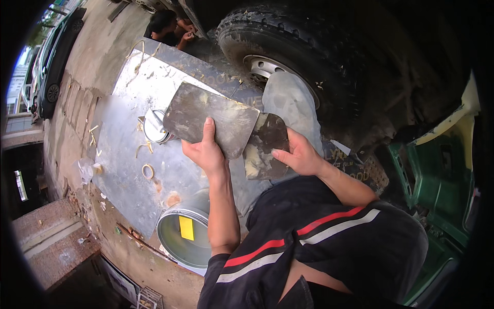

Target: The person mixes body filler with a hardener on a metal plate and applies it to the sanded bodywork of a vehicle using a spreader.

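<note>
Two flat, stained plates are in your hands, held out in front of your lap. Your left hand (206, 153) is clamped on the larger plate (203, 110), thumb flat on its face; its other fingers are hidden behind. Your right hand (303, 155) is clamped on the smaller plate (268, 149), thumb near its right edge, the remaining fingers mostly out of sight behind it. The larger plate overlaps the smaller one's left side from your viewpoint; you can't tell how firmly they touch. Pale smears mark both faces.

Beyond your left hand, a can (154, 133) sits on a grey sheet (121, 149), with a roll of tape (144, 172) lying nearer you. An open bucket (167, 232) stands beside your left forearm, a yellow slip (187, 228) showing inside. Past the plates is a big tire (303, 56); farther left, another person (163, 23) crouches.
</note>
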A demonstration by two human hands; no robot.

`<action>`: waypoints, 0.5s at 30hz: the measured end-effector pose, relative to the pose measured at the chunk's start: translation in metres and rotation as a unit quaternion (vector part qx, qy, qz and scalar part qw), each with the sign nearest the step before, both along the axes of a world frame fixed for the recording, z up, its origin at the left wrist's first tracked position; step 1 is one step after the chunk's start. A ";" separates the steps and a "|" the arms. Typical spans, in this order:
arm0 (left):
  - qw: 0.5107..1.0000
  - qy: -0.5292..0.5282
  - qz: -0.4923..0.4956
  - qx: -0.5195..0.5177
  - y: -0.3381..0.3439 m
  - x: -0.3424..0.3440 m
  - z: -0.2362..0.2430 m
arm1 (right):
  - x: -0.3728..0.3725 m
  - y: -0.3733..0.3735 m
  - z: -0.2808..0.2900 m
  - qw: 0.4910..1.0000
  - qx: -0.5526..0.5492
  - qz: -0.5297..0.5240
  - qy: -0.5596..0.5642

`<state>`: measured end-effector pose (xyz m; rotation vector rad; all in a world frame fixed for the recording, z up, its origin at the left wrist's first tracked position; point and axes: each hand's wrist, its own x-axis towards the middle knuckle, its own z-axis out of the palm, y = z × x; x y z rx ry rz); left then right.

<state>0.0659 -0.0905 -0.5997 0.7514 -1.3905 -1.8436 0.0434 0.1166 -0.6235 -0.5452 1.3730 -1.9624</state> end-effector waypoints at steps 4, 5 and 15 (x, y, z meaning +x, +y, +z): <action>1.000 -0.005 -0.022 0.017 -0.015 0.004 0.011 | -0.011 -0.003 0.000 0.997 0.018 -0.074 -0.003; 0.999 -0.011 -0.037 0.034 -0.013 0.012 0.014 | -0.018 -0.001 0.002 0.995 0.006 -0.098 0.012; 0.995 0.034 -0.082 0.046 0.002 -0.001 0.022 | -0.018 0.011 -0.007 0.992 0.004 -0.114 0.052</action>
